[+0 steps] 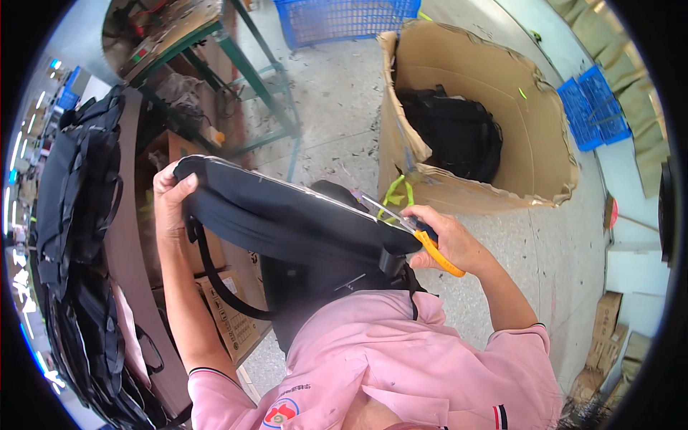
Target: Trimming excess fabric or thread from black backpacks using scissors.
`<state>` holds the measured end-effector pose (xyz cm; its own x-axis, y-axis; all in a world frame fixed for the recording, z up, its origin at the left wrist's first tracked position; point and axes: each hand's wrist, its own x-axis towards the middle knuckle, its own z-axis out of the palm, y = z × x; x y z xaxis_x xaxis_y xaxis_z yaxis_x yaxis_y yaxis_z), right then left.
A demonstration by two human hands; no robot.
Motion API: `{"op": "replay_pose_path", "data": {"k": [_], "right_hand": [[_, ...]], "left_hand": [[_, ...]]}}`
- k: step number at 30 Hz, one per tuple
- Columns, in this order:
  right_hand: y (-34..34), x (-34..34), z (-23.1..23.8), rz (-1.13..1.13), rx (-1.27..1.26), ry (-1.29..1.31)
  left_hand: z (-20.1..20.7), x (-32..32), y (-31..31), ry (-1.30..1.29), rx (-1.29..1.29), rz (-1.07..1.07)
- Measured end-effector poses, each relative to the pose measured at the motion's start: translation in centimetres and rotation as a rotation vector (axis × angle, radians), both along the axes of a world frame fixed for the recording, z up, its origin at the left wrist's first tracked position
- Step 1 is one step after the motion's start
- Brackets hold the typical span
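A black fabric bag (287, 218) stretches across in front of me, its pale, raw-looking edge uppermost and a black strap looping down on its left. My left hand (170, 201) is closed on the bag's far left corner, thumb on the near face. At the bag's right end, my right hand (455, 244) is closed round a pair of scissors (438, 254) with orange handles. The metal blades point left along the bag's top edge; whether they touch the fabric I cannot tell. Part of that hand lies against the bag's right end.
A large open cardboard box (480, 190) holding a black bag stands ahead to the right. Blue crates (344, 21) sit at the back. A green-framed table (247, 86) is at the far left. Several black bags (79, 186) lie piled on a table at my left.
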<state>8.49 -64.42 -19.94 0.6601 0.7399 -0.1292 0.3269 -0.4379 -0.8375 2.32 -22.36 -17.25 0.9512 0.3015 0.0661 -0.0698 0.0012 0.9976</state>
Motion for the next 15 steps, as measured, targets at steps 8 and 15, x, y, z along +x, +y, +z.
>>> {"op": "replay_pose_path", "data": {"k": [8,15], "right_hand": [[-2.3,0.8,-0.7,0.040,-0.116,-0.232],[-0.5,4.6,0.1,0.252,-0.144,-0.344]], "left_hand": [[-1.4,0.4,-0.2,-0.002,0.006,-0.006],[-1.4,0.0,0.3,-0.015,0.038,-0.029]]}}
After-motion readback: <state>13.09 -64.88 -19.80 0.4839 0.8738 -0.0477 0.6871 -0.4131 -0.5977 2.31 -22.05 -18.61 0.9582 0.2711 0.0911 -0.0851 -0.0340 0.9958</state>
